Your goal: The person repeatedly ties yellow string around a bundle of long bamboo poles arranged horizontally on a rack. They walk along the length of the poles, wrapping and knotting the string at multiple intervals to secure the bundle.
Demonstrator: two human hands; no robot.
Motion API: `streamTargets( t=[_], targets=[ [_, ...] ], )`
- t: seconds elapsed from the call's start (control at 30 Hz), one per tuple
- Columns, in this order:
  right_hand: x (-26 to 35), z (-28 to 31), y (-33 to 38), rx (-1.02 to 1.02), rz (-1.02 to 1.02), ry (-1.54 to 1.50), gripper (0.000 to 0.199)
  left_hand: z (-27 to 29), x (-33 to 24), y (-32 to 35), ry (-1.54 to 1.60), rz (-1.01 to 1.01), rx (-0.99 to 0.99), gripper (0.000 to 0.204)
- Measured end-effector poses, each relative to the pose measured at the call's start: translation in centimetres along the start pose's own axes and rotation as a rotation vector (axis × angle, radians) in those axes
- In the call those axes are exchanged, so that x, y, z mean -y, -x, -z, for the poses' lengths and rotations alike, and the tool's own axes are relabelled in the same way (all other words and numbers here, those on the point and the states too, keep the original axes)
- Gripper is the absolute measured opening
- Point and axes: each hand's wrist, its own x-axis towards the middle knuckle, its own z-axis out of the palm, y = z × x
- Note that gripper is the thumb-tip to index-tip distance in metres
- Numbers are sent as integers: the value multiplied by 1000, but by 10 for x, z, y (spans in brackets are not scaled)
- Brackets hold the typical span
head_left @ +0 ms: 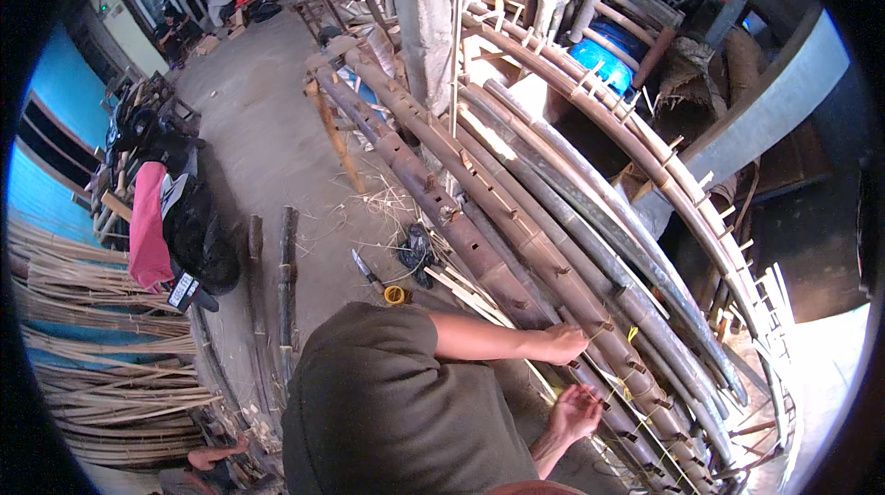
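Observation:
My left hand [564, 345] is closed in a fist above a long brown bamboo pole [479, 260] set with short pegs. A thin pale strand shows beside its fingers, but what the fist holds is hidden. Lower down, my right hand [575, 412] is turned partly palm up with its fingers curled, close to a dark peg [604, 406]. Anything between those fingers is too small to make out. Yellow string [627, 392] loops across the pegged poles just right of both hands. A second pegged pole [525, 235] runs alongside the first.
More bamboo poles [590, 246] lie to the right, beyond a concrete pillar [419, 25]. A knife [366, 266], a yellow tape roll [396, 295] and a black plastic bag [418, 251] lie on the floor. A motorbike [198, 228] and stacked bamboo strips [111, 357] stand left. Other people sit farther off.

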Motion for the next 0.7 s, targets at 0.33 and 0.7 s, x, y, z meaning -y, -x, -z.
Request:
streamTargets(
  t=[0.33, 0.7],
  targets=[
    [-36, -166, -55, 631, 476, 1676, 52, -26, 36, -14, 181, -198, -81, 17],
    [25, -137, -81, 500, 402, 1193, 31, -27, 49, -17, 315, -336, -186, 17]
  ],
)
